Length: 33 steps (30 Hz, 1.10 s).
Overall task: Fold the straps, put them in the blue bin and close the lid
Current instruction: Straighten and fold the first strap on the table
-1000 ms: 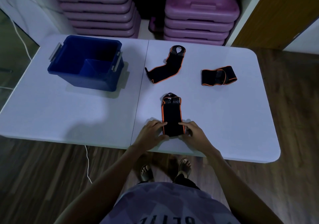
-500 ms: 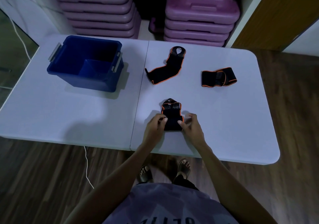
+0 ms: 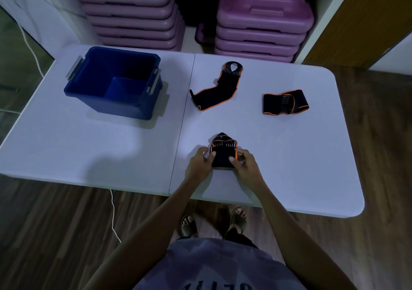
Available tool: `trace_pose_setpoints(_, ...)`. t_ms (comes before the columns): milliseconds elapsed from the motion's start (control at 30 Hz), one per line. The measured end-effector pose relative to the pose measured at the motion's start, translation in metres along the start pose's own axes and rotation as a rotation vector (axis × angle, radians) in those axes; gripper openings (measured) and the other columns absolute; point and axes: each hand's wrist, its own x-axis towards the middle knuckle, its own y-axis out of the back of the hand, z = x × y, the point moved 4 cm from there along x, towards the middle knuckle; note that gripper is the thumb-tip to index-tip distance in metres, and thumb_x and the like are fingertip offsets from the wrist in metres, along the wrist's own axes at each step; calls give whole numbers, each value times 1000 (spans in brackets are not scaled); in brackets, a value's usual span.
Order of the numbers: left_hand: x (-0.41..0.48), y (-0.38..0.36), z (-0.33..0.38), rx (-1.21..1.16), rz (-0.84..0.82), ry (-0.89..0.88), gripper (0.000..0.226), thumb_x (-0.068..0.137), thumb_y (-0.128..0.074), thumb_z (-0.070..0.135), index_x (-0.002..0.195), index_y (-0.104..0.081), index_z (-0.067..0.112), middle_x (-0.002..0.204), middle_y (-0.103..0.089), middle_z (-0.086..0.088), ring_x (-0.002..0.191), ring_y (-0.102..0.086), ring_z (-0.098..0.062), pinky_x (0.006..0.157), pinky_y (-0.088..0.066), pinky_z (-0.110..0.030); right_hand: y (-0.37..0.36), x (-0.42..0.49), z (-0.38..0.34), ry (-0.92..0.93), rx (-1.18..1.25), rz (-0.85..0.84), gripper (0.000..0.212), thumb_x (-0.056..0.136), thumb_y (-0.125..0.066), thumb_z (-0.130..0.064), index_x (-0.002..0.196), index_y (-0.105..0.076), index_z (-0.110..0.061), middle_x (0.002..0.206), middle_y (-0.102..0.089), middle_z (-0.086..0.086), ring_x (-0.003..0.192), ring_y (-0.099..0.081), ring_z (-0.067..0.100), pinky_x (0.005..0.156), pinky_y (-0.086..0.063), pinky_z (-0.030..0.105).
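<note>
A black strap with orange trim (image 3: 223,152) lies folded over near the table's front edge. My left hand (image 3: 199,163) grips its left side and my right hand (image 3: 246,163) grips its right side, thumbs pressed on top. A second strap (image 3: 217,88) lies bent and unfolded behind it, mid-table. A third strap (image 3: 285,102) lies loosely looped at the right. The blue bin (image 3: 113,82) stands open on the left half of the table, with grey latches on its sides. No lid is in view.
The white folding table (image 3: 89,144) has a seam down its middle. Stacks of purple cases (image 3: 263,21) stand on the floor behind it. A white cable (image 3: 113,213) hangs below the front edge. My sandalled feet show under the table.
The strap lay long and flat a second ago. Both hands have folded its near end forward over itself, so it is now about half as long.
</note>
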Motion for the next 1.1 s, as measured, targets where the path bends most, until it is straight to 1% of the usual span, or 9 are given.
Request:
trace_pose_setpoints(67,-2,2,7,32,78,-64,33,93,-48,39,115,-53,15,100,-61,-6,90,-57,-23,78,-51,-40,-2,4,-4,-43,42,19,14,90,-60,-19,103,-58,-16,102,-61,5,94,-60,22,75,-51,29)
trace_pose_setpoints(167,-12,7,4,32,244,-71,20,92,-50,31,103,-56,17,95,-59,-1,83,-53,-16,68,-43,-31,-11,3,-3,-129,65,57,25,88,-64,-22,109,-58,-11,110,-60,6,97,-58,20,73,-46,22)
trace_pose_setpoints(233,-18,16,-3,21,287,-61,18,92,-48,32,95,-60,18,92,-65,-2,82,-60,-20,67,-47,-33,-21,4,-8,-118,43,44,26,84,-67,-25,107,-62,-13,107,-66,4,94,-61,20,77,-49,30)
trace_pose_setpoints(333,-21,44,-20,24,373,-29,20,92,-51,30,95,-65,18,92,-69,-2,82,-62,-19,69,-48,-32,-45,8,-27,-69,-3,-5,26,79,-72,-31,103,-68,-18,98,-71,0,90,-66,18,82,-53,41)
trace_pose_setpoints(500,-20,117,-70,-98,549,134,20,90,-54,30,104,-67,29,97,-73,-1,85,-66,-19,75,-55,-39,-120,16,-76,46,-151,-194,47,81,-68,-38,125,-61,-21,114,-69,1,99,-65,17,86,-52,39)
trace_pose_setpoints(600,-15,168,-101,-74,628,170,21,90,-55,28,107,-68,26,98,-74,-4,86,-67,-22,73,-53,-37,-172,26,-111,77,-260,-308,55,83,-65,-41,134,-52,-25,121,-67,3,107,-62,21,87,-49,34)
trace_pose_setpoints(767,11,256,-142,7,665,172,21,90,-55,24,103,-70,28,102,-74,-3,90,-67,-25,76,-49,-35,-252,44,-162,148,-390,-436,57,85,-61,-45,137,-46,-28,125,-64,3,113,-58,25,87,-45,35)
trace_pose_setpoints(933,45,325,-175,130,671,193,17,88,-56,34,98,-69,36,93,-74,-1,89,-66,-27,76,-51,-37,-318,65,-199,176,-461,-381,43,88,-57,-40,128,-54,-24,115,-68,7,107,-61,28,85,-46,36)
trace_pose_setpoints(1100,65,363,-193,286,706,157,23,88,-49,40,103,-66,38,105,-70,-1,98,-61,-29,83,-47,-43,-358,83,-217,241,-558,-326,41,91,-55,-40,128,-54,-24,110,-68,11,105,-61,26,85,-48,37)
